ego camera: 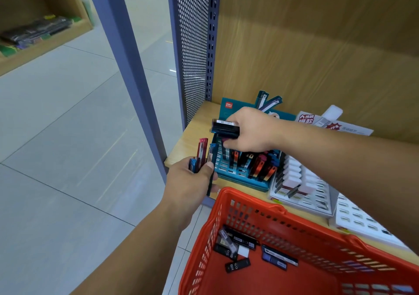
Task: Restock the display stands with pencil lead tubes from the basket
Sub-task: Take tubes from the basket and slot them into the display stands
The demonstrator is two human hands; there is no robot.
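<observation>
Over the teal stand [240,178] | right hand [251,131] grips dark tubes [224,128] | left hand [190,183] clutches coloured tubes [201,151]

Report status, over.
Left hand grips a fan of tubes. Right hand pinches dark tubes over teal stand. Basket holds loose tubes. Nothing in the way.

I get bright, even indoor light, with pale streaks of glare on the floor tiles [74,122] and a soft sheen on the wooden back panel [317,45]. The blue post [128,67] bows (wide lens). The far shelf [34,33] and the pencil lead tubes [238,247] in the basket [294,281] look smeared.
</observation>
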